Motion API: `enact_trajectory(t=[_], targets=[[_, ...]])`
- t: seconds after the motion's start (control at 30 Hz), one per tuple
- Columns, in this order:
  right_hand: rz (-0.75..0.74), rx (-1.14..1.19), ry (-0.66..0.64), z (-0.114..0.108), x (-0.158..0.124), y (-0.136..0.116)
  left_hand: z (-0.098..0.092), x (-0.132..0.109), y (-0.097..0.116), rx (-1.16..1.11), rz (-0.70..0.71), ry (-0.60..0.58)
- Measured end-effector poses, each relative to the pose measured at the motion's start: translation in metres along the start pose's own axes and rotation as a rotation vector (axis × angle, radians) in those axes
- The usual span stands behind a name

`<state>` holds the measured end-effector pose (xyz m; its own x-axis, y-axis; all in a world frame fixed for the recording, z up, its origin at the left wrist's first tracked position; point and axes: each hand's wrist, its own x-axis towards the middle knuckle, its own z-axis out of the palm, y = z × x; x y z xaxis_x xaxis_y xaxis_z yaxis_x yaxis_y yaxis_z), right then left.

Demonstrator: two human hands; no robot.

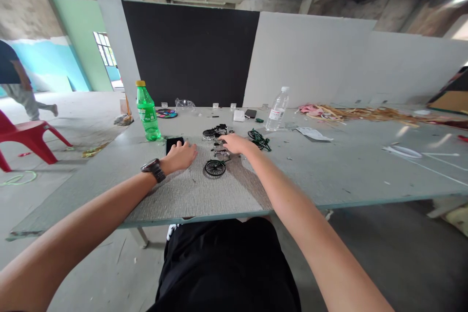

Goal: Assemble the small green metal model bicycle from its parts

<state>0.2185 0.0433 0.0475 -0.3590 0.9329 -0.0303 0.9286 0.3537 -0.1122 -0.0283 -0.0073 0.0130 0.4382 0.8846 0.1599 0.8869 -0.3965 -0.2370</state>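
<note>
My left hand (pixel 180 155) rests on the grey table with its fingers spread, beside a black flat object (pixel 174 144). My right hand (pixel 234 143) reaches over small model bicycle parts (pixel 221 153) in the middle; its fingertips point down among them, and what they touch is too small to make out. Nearer the front edge lies a black spoked wheel (pixel 215 167). Just beyond the right hand are black bicycle parts (pixel 215 131). To its right sits a dark green model bicycle (pixel 259 140).
A green bottle (pixel 148 114) stands at the left, a clear bottle (pixel 277 109) at the right. Behind lie a white box (pixel 239 116) and a round palette (pixel 166 113). Wood strips (pixel 358 114) cover the back right. A person (pixel 20 80) walks at far left, near a red chair (pixel 27 136).
</note>
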Motion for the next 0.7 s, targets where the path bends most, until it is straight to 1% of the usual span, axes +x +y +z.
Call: enact_trajectory(t=[0.07, 0.13, 0.17, 0.2, 0.3, 0.37, 0.4, 0.43, 0.47, 0.5, 0.57, 0.7], targets=[[-0.002, 0.027, -0.012, -0.001, 0.000, 0.000, 0.000, 0.000, 0.000, -0.010, 0.000, 0.001], [-0.016, 0.056, 0.007, -0.005, -0.002, 0.006, 0.000, 0.000, 0.000, -0.019, 0.000, -0.002], [-0.025, 0.068, 0.024, -0.009, -0.003, 0.011, 0.000, 0.000, 0.000, -0.023, -0.003, -0.004], [-0.016, 0.077, 0.078, -0.013, -0.005, 0.017, 0.000, 0.000, 0.000, -0.026, -0.005, -0.005], [0.123, 0.032, 0.208, -0.026, -0.012, 0.040, 0.000, 0.000, 0.000, -0.029, -0.004, 0.001], [0.242, -0.053, 0.250, -0.031, -0.016, 0.055, 0.000, 0.000, 0.000, -0.029, 0.001, 0.007], [0.323, -0.082, 0.252, -0.032, -0.018, 0.061, 0.000, -0.001, 0.000, -0.030, 0.004, 0.007], [0.410, -0.095, 0.216, -0.032, -0.019, 0.066, -0.001, -0.001, 0.000, -0.031, 0.007, 0.005], [0.450, -0.099, 0.151, -0.032, -0.019, 0.071, -0.001, -0.001, 0.000, -0.031, 0.008, 0.002], [0.465, -0.098, 0.115, -0.031, -0.019, 0.074, -0.001, -0.001, 0.000, -0.031, 0.007, -0.001], [0.464, -0.089, 0.097, -0.029, -0.018, 0.078, -0.001, 0.000, 0.000, -0.032, 0.003, -0.007], [0.441, -0.067, 0.166, -0.026, -0.016, 0.080, -0.001, 0.001, -0.001, -0.038, 0.003, -0.015]])
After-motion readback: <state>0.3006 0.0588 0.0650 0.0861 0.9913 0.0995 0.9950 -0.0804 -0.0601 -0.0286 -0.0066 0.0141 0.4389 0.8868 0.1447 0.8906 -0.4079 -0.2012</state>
